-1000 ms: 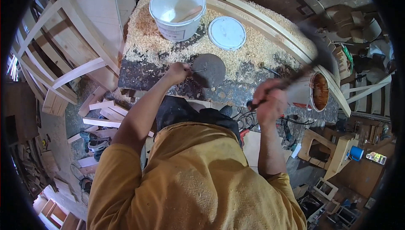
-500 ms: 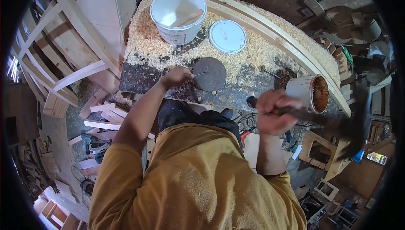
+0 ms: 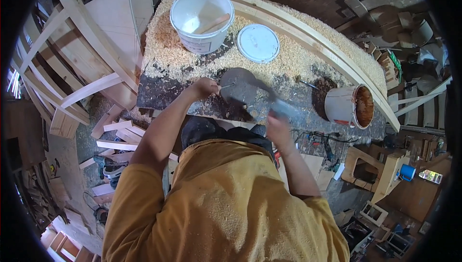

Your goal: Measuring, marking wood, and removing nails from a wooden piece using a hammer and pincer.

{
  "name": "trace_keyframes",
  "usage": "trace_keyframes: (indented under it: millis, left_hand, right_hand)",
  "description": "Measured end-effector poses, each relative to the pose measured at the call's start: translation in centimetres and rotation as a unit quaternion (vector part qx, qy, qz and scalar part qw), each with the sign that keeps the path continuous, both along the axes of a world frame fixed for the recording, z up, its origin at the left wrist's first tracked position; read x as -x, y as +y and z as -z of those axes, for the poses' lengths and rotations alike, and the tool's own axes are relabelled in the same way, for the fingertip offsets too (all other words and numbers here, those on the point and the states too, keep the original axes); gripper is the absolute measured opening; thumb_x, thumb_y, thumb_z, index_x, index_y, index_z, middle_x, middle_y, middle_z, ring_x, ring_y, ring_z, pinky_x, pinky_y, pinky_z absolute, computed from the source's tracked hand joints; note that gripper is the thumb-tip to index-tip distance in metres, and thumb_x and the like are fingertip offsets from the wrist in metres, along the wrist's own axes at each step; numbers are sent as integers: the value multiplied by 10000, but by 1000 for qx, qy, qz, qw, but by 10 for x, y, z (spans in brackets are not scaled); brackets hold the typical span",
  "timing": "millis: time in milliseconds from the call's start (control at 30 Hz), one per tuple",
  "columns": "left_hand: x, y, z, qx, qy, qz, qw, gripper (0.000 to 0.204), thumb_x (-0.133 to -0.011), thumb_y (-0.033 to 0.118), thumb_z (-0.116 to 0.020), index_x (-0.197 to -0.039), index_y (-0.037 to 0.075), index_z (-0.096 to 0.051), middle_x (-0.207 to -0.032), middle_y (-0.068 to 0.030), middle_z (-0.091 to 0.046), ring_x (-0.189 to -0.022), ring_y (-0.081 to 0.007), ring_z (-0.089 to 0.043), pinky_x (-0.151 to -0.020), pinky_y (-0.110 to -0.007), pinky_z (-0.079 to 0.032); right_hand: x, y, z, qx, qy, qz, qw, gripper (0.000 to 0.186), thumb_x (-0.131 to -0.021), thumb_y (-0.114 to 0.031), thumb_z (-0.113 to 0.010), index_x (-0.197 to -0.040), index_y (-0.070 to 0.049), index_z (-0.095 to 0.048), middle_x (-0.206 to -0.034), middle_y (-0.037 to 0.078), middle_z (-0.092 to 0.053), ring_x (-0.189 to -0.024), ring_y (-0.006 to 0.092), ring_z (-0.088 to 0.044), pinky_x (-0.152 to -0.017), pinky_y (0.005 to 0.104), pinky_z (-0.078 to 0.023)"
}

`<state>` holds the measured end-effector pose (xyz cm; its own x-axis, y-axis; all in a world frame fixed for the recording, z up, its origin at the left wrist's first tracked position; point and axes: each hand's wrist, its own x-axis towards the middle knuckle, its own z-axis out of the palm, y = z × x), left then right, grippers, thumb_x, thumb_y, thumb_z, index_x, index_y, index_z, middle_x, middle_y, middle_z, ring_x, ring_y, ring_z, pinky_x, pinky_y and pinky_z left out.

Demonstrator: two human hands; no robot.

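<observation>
A thin nail-like metal rod (image 3: 228, 86) is pinched in my left hand (image 3: 206, 88). Its far end lies over a dark round disc (image 3: 237, 93) near the bench's front edge. My right hand (image 3: 278, 123), blurred by motion, is closed round the handle of a hammer (image 3: 263, 88). Its dark head is smeared just right of the disc, and whether it touches the disc or the rod I cannot tell.
Wood shavings cover much of the dark bench (image 3: 168, 93). On it are a white bucket (image 3: 202, 43) with a wooden stick inside, a round white lid (image 3: 258, 43), a brown-stained bucket (image 3: 340, 104) and a long curved timber (image 3: 308, 36). Wooden frames (image 3: 91, 36) stand at left.
My right hand has swung the hammer from the far right, close to the camera, down and left toward the disc. My left hand stays in nearly the same place with the rod.
</observation>
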<state>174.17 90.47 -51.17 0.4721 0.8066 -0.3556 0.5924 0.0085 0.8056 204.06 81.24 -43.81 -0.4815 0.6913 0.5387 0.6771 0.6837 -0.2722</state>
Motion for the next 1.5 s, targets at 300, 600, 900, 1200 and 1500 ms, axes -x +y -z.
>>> trace_keyframes:
  millis: [300,600,900,1200,1500]
  left_hand:
    - [0,21,4,42,-25,-263,963,315,-807,333,-600,-827,27,-669,-710,-133,-639,-698,-270,-613,-676,-352,-469]
    - [-46,36,5,-319,113,-275,900,288,-784,192,-615,-1031,47,-634,-1059,-181,-623,-1011,-346,-581,-854,-396,-457]
    - [-294,73,-200,-371,-152,47,915,221,-764,70,-649,-977,15,-634,-965,-153,-625,-888,-327,-594,-775,-377,-481]
    - [-566,91,-179,-334,117,403,844,277,-754,95,-632,-1029,81,-656,-1017,-113,-609,-970,-311,-576,-839,-410,-471]
    - [-578,105,-173,-251,-68,287,922,83,-797,90,-593,-844,33,-630,-847,-88,-635,-820,-239,-608,-732,-352,-473]
  right_hand:
    - [-19,-20,0,484,337,201,783,353,-966,-332,-453,-745,-57,-460,-569,-18,-439,-502,70,-384,-455,258,-340]
    - [-94,-118,40,490,341,369,712,307,-935,-299,-516,-781,-34,-506,-604,-18,-426,-567,79,-392,-507,264,-340]
    - [-174,-161,11,555,319,367,675,310,-882,-278,-580,-839,28,-561,-638,68,-537,-624,146,-481,-602,340,-414]
    - [-247,-128,33,565,302,277,716,318,-854,-301,-606,-898,13,-582,-687,204,-575,-644,312,-574,-643,407,-447]
    - [-283,-122,38,627,325,226,671,327,-854,-326,-588,-924,-7,-580,-776,237,-599,-804,405,-599,-704,449,-456]
